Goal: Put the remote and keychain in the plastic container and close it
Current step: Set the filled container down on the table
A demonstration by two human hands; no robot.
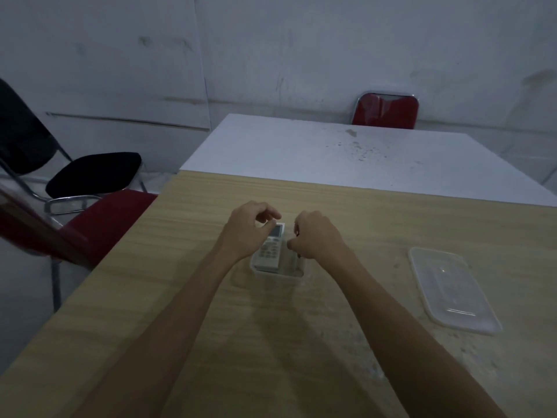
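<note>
I have both hands over the clear plastic container (pixel 280 271), which sits on the wooden table (pixel 211 342) just ahead of me at about 12 o'clock. My left hand (pixel 245 229) is loosely curled, fingers half open, its tips at the far end of the remote (pixel 270 248); whether it pinches the remote or only touches it I cannot tell. My right hand (pixel 316 236) is closed into a loose fist, and something small and dark shows at its thumb side, which I take for the keychain (pixel 297 254), though it is too small and dim to be sure.

The remote lies in the left half of the container, buttons up. Its long axis runs from about 7 o'clock near me to 1 o'clock away, with the display end pointing away and seemingly raised above the far rim.

To do this step well, I judge I should ease the far end of the remote down until it lies flat below the rim, lined up with the container's long side, then lower the keychain into the free space on the right, not on top of the remote. Anything left proud of the rim would stop the lid (pixel 453 289), which lies flat on the table at 3 o'clock, well apart, from seating.
</note>
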